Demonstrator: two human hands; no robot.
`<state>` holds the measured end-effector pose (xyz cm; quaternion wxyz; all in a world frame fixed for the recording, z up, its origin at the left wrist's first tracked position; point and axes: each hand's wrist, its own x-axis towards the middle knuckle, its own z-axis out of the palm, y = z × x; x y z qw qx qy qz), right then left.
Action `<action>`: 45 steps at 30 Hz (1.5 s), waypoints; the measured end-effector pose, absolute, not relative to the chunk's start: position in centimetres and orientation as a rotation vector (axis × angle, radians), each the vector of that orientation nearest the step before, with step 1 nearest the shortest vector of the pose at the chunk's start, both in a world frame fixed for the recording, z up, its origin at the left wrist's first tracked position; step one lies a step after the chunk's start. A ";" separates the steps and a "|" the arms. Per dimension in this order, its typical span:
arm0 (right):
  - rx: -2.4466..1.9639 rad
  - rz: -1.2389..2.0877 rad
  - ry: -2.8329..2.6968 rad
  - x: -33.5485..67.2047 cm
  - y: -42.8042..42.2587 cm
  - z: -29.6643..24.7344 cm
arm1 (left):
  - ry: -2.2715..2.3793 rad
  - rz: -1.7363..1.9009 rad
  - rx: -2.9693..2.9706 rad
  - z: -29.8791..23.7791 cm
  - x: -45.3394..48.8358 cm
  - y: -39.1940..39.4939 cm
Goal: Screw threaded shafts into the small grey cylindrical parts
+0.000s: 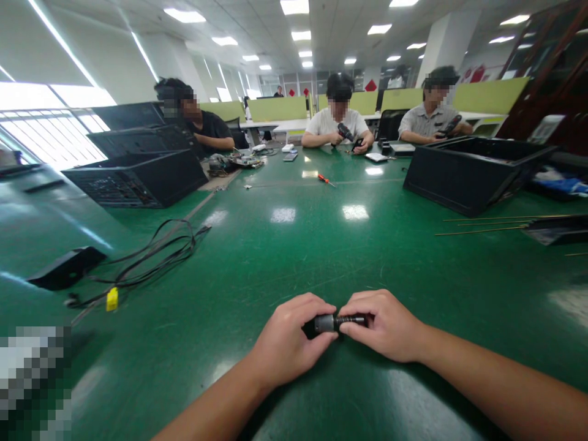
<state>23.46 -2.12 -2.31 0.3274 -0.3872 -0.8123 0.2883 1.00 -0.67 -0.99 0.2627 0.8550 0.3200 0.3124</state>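
From your head camera, both of your hands meet low in the view, over the green desk [275,263]. Your left hand [289,337] grips a small dark cylinder [325,323] between thumb and fingers. Your right hand [386,324] is closed around a thinner ribbed rod [351,320], which lies in line with the cylinder; you have the pair lying roughly level, just above or on the desk, which you cannot tell from here. To your left are a loose black cable [169,257] with a yellow tag [112,299] near it, and a black bracket [68,268]. Farther left stands a black case [133,180]; another black case [459,177] sits to your right, with thin rods [482,231] nearer you. Ahead lies an orange-handled screwdriver [324,179], well apart from your hands. Across the desk, three people are seated; the middle person [316,128] holds a dark tool [345,131].
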 end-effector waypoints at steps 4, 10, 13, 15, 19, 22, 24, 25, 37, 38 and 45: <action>-1.016 0.749 -2.137 23.5 -2.2 -2.3 | 0.856 0.855 2.322 -0.8 1.0 -0.7; -1.013 0.737 -2.133 23.5 -2.1 -2.2 | 0.863 0.866 2.324 -0.8 1.1 -0.7; -1.012 0.734 -2.137 23.5 -2.2 -2.2 | 0.862 0.864 2.329 -0.8 1.1 -0.7; -1.011 0.734 -2.139 23.4 -2.2 -2.1 | 0.863 0.858 2.331 -0.8 1.0 -0.6; -1.014 0.731 -2.135 23.4 -2.1 -2.2 | 0.863 0.862 2.337 -0.8 1.0 -0.6; -1.022 0.726 -2.138 23.4 -2.1 -2.2 | 0.863 0.871 2.339 -0.7 1.0 -0.7; -1.023 0.720 -2.140 23.4 -2.2 -2.2 | 0.864 0.871 2.342 -0.6 0.9 -0.7; -1.023 0.718 -2.137 23.4 -2.2 -2.2 | 0.864 0.871 2.343 -0.6 0.9 -0.8; -1.034 0.690 -2.131 23.4 -2.3 -2.0 | 0.888 0.875 2.354 -0.5 0.8 -0.7; -1.036 0.691 -2.130 23.4 -2.3 -2.0 | 0.887 0.875 2.357 -0.6 0.8 -0.7; -1.067 0.698 -2.118 23.4 -2.4 -2.1 | 0.902 0.861 2.387 -0.6 0.6 -0.5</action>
